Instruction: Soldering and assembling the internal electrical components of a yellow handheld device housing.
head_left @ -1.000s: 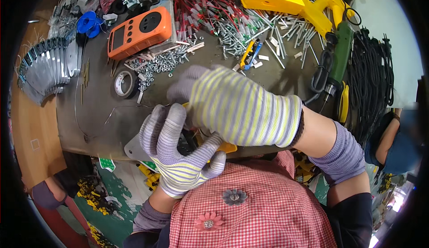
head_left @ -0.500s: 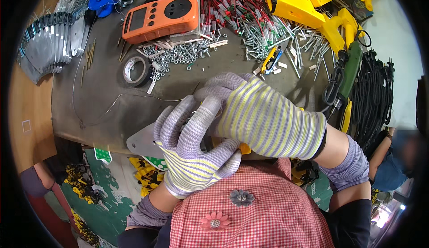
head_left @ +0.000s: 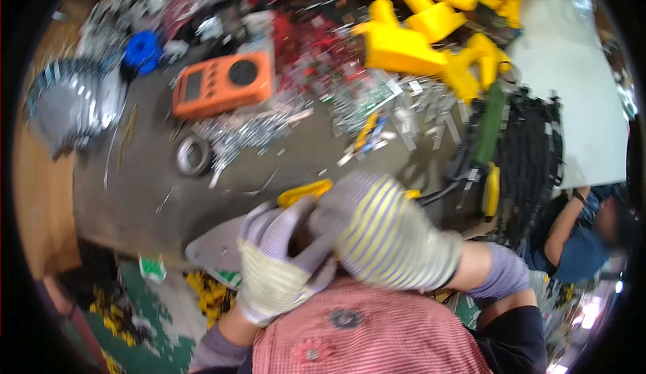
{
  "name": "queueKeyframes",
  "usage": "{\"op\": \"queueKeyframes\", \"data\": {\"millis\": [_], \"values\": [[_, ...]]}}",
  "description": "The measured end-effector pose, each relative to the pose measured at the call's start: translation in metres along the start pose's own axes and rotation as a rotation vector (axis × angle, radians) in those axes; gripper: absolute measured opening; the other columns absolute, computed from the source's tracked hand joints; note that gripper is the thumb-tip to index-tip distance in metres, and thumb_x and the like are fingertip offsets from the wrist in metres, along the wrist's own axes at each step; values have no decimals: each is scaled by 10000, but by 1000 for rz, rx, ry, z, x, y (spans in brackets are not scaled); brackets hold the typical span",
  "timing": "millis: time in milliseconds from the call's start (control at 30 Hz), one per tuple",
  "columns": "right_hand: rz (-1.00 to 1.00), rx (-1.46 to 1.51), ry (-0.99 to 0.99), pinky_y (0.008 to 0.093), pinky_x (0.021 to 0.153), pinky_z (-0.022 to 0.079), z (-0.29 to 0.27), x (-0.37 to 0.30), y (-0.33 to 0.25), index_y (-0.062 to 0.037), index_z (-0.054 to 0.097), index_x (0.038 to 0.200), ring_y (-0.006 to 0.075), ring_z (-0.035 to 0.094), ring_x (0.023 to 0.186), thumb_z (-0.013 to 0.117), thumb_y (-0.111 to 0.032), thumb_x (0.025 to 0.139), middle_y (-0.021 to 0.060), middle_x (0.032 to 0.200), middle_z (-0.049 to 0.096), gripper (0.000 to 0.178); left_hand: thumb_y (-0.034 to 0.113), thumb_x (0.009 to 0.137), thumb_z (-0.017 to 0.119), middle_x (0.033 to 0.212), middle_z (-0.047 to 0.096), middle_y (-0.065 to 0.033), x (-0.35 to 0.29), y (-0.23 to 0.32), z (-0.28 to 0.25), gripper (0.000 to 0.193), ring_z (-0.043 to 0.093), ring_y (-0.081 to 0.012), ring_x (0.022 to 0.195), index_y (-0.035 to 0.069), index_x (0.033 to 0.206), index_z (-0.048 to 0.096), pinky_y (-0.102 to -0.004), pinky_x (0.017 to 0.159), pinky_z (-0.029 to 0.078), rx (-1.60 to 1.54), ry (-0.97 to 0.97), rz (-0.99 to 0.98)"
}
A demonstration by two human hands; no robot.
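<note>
Both my hands wear striped knit gloves and meet at the table's near edge, blurred by motion. My left hand (head_left: 277,256) is closed, its fingers bent and its thumb toward the right hand. My right hand (head_left: 380,232) is also closed, fingertips curled down beside the left thumb. Whatever they pinch is hidden between them. A yellow plastic part (head_left: 305,192) shows just beyond the left fingers, and a bit of yellow with a black cord (head_left: 437,195) shows right of my right hand. From under my left hand a flat grey metal plate (head_left: 215,245) with a hole sticks out leftward.
On the table lie an orange meter (head_left: 225,84), a tape roll (head_left: 194,156), heaped nuts and screws (head_left: 252,131), a yellow cutter (head_left: 367,131), yellow housings (head_left: 404,47), a green tool (head_left: 490,123) and black cords (head_left: 528,145). Grey plates (head_left: 70,105) stack far left. A person (head_left: 579,239) sits right.
My view has shifted, so the table items sit differently. Both hands have come lower toward my apron. The left fingers, spread before, are now curled in, and the yellow part beyond them shows.
</note>
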State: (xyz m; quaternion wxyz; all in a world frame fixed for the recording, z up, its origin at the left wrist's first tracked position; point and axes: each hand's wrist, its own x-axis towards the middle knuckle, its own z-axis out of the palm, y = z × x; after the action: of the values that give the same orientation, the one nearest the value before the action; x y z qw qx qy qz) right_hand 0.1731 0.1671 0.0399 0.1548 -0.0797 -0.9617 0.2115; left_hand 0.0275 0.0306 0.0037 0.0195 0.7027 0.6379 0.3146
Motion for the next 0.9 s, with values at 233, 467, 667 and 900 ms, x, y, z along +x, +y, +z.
{"op": "queueKeyframes", "data": {"millis": [233, 467, 667, 900], "values": [[-86, -220, 247, 412, 732, 508, -22, -22, 28, -85, 636, 921, 282, 609, 824, 575, -229, 825, 96, 870, 600, 183, 299, 693, 755, 1203, 622, -110, -8, 5, 0, 302, 568, -310, 1056, 172, 965, 730, -534, 1002, 405, 91, -36, -33], [333, -924, 21, 398, 871, 528, -143, -41, 252, -75, 718, 996, 315, 650, 973, 707, -54, 734, 116, 964, 683, 263, 203, 662, 736, 1192, 603, -96, -5, 8, 2, 317, 557, -333, 1074, 157, 975, 725, -546, 1013, 402, 68, -14, -19], [122, -822, -449, 415, 909, 508, -151, -14, 274, -52, 687, 1021, 324, 602, 1030, 767, -56, 642, 113, 1017, 664, 387, 201, 654, 739, 1180, 606, -91, -7, 7, 3, 317, 549, -344, 1072, 179, 969, 717, -541, 992, 414, 98, -8, -32], [139, -929, 38, 431, 970, 515, -200, -62, 270, -50, 594, 1237, 393, 613, 1100, 748, -4, 671, 195, 1119, 657, 589, 200, 599, 780, 1139, 615, -84, -1, 5, 7, 372, 569, -324, 1002, 176, 962, 697, -514, 904, 449, 59, 56, 12]]}}
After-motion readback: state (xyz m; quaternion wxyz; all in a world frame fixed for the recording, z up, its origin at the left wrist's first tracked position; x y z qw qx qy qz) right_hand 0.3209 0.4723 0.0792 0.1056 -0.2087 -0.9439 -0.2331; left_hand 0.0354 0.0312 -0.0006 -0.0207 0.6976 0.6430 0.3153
